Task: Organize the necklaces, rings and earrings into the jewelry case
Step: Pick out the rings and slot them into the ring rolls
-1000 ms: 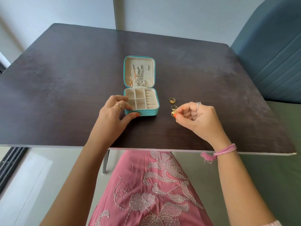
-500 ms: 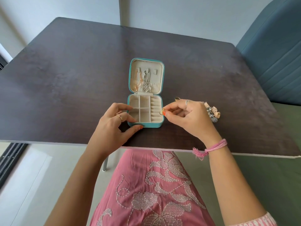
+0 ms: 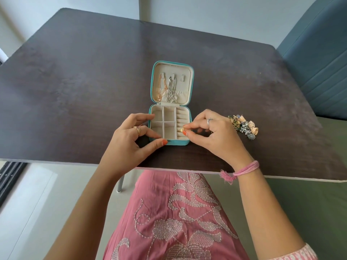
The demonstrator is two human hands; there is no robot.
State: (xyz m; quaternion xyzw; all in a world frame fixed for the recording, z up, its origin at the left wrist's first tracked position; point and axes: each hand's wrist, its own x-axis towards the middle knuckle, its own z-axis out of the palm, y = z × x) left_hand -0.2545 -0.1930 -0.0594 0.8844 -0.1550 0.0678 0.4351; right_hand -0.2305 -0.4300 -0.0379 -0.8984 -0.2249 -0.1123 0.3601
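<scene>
On the counter (image 3: 75, 91): a small teal jewelry case (image 3: 170, 124) is laid open, lid tipped back, tray toward the person.
Lid: two necklaces are hung inside it, a rose-gold chain (image 3: 161, 87) on the left, a silver chain (image 3: 171, 89) just beside it.
Tray: cream lining is seen, with square compartments on the left and a ribbed ring strip (image 3: 182, 121) down the right side.
Right hand (image 3: 216, 136): the grip is closed to a pinch, thumb and forefinger, and a small gold ring (image 3: 181, 130) is held right over the ring strip; whether it is touching the lining cannot be told.
Left hand (image 3: 131, 141): the case is steadied, curled fingers set against its left wall and the thumb pressed to the front edge.
Right of the case: a cluster of ornate earrings (image 3: 244, 126) is left on the counter, just behind the right hand.
</scene>
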